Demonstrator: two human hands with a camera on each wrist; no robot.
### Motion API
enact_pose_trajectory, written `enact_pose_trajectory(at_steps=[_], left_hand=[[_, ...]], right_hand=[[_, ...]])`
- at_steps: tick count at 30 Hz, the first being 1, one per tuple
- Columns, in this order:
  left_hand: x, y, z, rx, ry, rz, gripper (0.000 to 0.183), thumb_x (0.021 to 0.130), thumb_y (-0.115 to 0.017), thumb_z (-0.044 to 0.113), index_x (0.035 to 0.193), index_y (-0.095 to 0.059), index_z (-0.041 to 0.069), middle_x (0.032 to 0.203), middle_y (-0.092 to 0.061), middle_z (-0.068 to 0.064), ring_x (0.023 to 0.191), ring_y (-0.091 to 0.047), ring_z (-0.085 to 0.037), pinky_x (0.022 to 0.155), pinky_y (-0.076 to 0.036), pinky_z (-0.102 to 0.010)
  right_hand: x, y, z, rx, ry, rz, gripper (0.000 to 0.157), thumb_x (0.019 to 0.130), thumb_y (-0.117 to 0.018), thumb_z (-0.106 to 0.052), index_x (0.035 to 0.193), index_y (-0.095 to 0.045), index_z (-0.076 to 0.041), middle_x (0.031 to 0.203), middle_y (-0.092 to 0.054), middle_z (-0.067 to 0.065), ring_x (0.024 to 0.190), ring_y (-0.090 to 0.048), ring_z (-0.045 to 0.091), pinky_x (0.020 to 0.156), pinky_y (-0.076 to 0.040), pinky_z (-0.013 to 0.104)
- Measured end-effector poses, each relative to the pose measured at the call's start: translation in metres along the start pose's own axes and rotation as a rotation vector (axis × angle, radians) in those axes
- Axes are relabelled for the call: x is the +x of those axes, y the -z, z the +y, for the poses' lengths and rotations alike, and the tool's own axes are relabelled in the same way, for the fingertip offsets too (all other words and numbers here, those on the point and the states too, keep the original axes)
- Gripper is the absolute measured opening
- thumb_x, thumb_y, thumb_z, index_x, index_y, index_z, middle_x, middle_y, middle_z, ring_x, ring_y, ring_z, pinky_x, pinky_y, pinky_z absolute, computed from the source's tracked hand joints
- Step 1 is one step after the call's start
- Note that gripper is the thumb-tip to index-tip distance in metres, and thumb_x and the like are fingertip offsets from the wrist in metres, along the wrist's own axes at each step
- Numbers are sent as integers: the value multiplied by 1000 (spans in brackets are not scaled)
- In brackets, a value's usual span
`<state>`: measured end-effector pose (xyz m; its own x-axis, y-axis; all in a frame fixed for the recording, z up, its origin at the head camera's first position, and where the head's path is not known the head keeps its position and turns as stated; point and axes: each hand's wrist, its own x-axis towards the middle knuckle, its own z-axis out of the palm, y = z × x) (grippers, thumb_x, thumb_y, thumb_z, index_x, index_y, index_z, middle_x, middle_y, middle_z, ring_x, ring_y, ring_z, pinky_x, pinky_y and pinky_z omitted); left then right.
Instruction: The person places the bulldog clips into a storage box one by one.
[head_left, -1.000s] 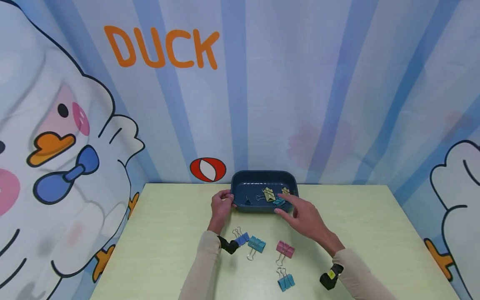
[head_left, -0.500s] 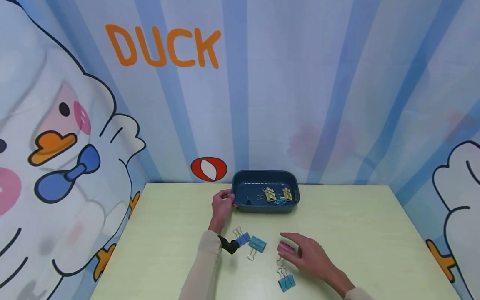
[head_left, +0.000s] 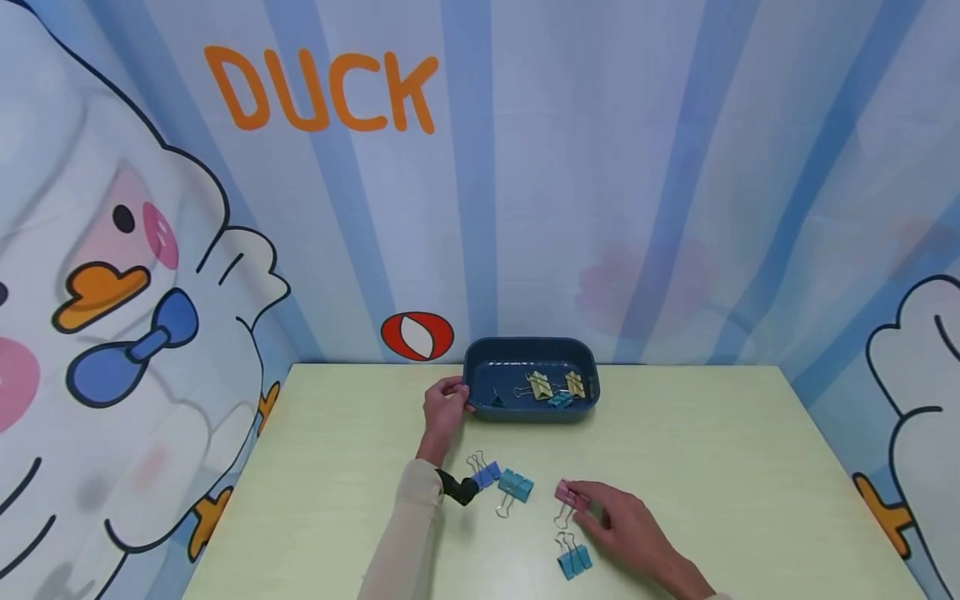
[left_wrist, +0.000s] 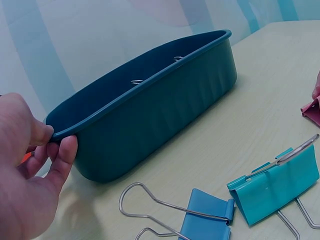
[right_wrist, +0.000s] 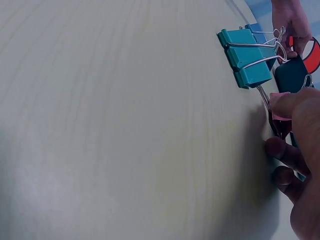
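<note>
At the back of the table stands a dark blue tray (head_left: 525, 414), with yellow and teal binder clips in it. My left hand (head_left: 444, 410) pinches its left rim, thumb and fingers on either side in the left wrist view. Lower right, my right hand (head_left: 630, 527) pinches a pink binder clip (head_left: 564, 493) between thumb and fingers. In the right wrist view the thumb covers part of the pink clip (right_wrist: 282, 112). Just in front of it lies a teal binder clip (head_left: 575, 562). Another teal clip (head_left: 516, 485) and a blue clip (head_left: 487, 475) lie near my left wrist.
The pale wooden table (head_left: 720, 467) reaches back to a striped blue curtain (head_left: 525, 208) printed with ducks. A black wrist strap piece (head_left: 459, 490) on the left arm is close beside the blue clip.
My right hand has come back from over the tray to the pink binder clip and taken hold of it. A teal clip stays in the tray. My left hand keeps its hold.
</note>
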<state>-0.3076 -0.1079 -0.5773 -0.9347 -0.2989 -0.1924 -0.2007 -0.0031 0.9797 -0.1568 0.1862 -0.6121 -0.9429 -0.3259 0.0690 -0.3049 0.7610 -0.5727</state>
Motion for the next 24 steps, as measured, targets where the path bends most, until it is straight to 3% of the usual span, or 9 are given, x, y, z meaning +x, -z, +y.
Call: enact_pose_trajectory(at_steps=[4, 10, 24], left_hand=[[0, 0, 1, -2, 0, 0, 26, 102, -62, 2, 127, -66, -4, 106, -64, -15, 76, -62, -17, 67, -59, -23], [-1, 0, 1, -1, 2, -3, 27, 102, -62, 2, 128, -65, -4, 107, -64, -15, 77, -62, -17, 69, -60, -24], [-1, 1, 0, -8, 4, -10, 27, 102, -61, 3, 128, -65, -4, 108, -64, -16, 79, -62, -18, 70, -60, -24]], right_hand=[[1, -2, 1, 15, -2, 32, 38, 95, -77, -22, 133, -71, -23, 105, -66, -14, 64, -45, -1, 61, -40, 22], [1, -5, 1, 17, -21, 60, 37, 95, -77, -21, 131, -73, -23, 90, -60, -17, 62, -43, 0, 59, -37, 23], [1, -7, -1, -6, -7, 78, 41, 93, -79, -20, 134, -72, -22, 91, -61, -17, 64, -44, 0, 64, -39, 24]])
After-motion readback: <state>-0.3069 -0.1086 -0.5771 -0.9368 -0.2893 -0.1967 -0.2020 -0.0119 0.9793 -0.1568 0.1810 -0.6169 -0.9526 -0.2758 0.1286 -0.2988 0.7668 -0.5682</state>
